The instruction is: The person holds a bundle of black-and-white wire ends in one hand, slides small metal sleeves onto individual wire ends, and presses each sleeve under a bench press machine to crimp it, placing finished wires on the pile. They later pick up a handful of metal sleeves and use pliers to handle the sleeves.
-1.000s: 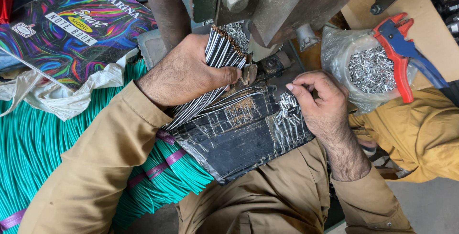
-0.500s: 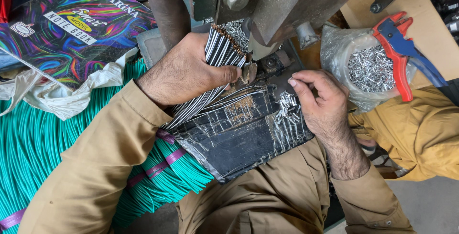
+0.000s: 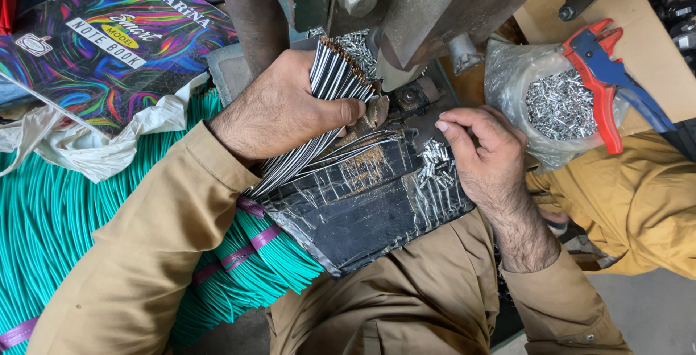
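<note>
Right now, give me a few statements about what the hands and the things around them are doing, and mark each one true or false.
1. The left hand grips a bundle of black-and-white wires. True.
2. The right hand holds the red-and-blue hand tool. False: the tool lies on the clear bag of metal pieces, untouched.
3. Small silvery pieces lie on the black taped pad by the right hand. True.
4. The cut wires under the left arm are red. False: they are teal green.

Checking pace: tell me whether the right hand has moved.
No: the right hand still sits just left of the plastic bag, same gap as before.
</note>
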Tool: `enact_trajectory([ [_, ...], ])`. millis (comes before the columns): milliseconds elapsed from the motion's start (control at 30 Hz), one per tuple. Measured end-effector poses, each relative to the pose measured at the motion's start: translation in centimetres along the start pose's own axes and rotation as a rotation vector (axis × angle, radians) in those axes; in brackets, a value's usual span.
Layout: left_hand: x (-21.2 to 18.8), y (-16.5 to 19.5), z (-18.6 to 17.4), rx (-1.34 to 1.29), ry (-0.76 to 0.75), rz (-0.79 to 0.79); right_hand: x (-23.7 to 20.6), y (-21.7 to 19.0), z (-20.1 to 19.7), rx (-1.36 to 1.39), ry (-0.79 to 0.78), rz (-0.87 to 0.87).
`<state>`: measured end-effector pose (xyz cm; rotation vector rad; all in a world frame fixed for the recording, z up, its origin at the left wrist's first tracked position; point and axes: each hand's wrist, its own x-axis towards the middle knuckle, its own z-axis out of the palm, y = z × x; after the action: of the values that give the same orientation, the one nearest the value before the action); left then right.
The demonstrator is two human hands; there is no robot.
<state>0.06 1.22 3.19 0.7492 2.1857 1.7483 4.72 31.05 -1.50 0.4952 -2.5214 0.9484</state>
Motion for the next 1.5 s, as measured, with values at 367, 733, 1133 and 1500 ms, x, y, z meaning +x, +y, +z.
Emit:
enact_trajectory([
  [367,0.1,-0.2,0.2,-0.067,0.005,-0.004,0.0,0.0,0.0,-0.002,0.010,-0.021],
  [733,0.0,-0.6,0.2,-0.026,0.033,0.054,3.6,-2.1,1.6,0.660,-0.136,0.096],
  [1133,-0.1,-0.3,0.0,0.004,0.035,0.007,4.8,-1.6,3.5,0.565,-0.187,0.122],
  [1500,-0.2,-0.5,0.0,-0.004,0.050,-0.051,4.9,-1.2,3.2,0.589,-0.215,0.247],
])
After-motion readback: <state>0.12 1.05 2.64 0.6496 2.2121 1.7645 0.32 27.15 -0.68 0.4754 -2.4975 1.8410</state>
